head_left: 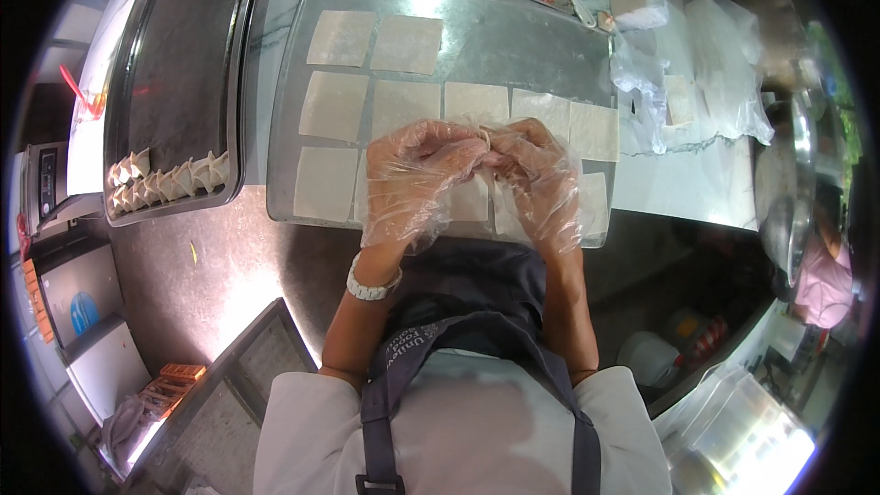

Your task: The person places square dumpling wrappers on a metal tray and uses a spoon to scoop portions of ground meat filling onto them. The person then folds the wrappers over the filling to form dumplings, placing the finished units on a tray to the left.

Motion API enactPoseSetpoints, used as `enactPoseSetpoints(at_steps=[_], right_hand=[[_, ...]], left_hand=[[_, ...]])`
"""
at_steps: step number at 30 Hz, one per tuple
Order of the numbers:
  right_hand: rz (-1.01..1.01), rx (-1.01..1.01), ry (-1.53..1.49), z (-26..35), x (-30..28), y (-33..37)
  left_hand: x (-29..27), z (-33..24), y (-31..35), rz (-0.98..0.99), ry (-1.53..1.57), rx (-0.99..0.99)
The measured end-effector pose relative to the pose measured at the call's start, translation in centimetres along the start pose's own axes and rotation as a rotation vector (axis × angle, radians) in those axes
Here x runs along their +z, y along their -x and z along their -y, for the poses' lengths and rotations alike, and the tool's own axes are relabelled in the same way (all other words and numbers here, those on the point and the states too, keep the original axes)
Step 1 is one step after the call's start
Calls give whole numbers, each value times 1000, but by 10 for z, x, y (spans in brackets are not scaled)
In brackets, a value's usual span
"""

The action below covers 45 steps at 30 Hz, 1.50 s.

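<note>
Over the metal tray (522, 46) | left hand (412, 174), right hand (543, 174) — fingertips pinching a mostly hidden pale wrapper (486, 138) | dough squares (335, 105) below

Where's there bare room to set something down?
The left tray is bare above its folded dumplings; the middle tray, right of its top two wrappers. Crowded: around the left hand and right hand, among the lower wrappers.

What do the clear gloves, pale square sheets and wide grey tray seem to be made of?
Thin clear gloves: glossy plastic film, apparently, being see-through, crinkled and shiny.
Pale off-white square sheets: probably rolled dough, matte and thin with slightly uneven edges; exact kind unclear.
Wide grey rectangular tray: likely metal, smooth with a soft sheen, from its blurred bright reflections.
</note>
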State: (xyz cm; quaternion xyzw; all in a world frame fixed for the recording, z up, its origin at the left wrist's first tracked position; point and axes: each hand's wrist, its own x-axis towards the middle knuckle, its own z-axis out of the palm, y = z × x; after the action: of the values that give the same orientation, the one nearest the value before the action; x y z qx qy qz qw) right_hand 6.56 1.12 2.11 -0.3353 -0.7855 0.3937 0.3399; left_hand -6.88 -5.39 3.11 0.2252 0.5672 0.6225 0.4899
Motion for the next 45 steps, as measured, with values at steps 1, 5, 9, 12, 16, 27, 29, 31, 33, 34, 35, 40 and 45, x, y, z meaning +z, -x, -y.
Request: enactPoseSetpoints(at_steps=[1, 5, 9, 12, 16, 27, 29, 31, 33, 34, 35, 40, 45], right_hand=[[4, -18, 19, 1, 0, 0], [26, -37, 39, 1, -2, 1], [43, -39, 77, 5, -2, 2], [93, -61, 138, 7, -4, 2], [165, -71, 161, 6, -6, 4], [260, -71, 231, 11, -7, 9], [265, -63, 244, 12, -6, 9], [269, -60, 266, 14, -7, 9], [280, -39, 220, 13, -8, 9], [286, -30, 197, 13, -8, 9], [271, -34, 201, 12, -7, 10], [157, 33, 91, 15, -1, 12], [128, 114, 12, 20, -4, 8]], left_hand=[[-1, 0, 0, 5, 4, 1], [-4, 5, -1, 22, 6, 20], [-5, 4, 0, 38, -55, 62], [-6, 3, 2, 57, -80, 71], [-6, 5, 2, 78, -125, 127], [-5, 8, 6, 34, -80, 67], [-6, 11, 5, 42, -78, 98], [-6, 11, 5, 55, -51, 103], [-6, 10, 5, 73, -1, 85], [-6, 11, 5, 69, 16, 63], [-6, 13, 5, 65, 33, 42], [-1, 19, 7, 11, 5, 87], [3, 15, 10, -41, -73, 213]])
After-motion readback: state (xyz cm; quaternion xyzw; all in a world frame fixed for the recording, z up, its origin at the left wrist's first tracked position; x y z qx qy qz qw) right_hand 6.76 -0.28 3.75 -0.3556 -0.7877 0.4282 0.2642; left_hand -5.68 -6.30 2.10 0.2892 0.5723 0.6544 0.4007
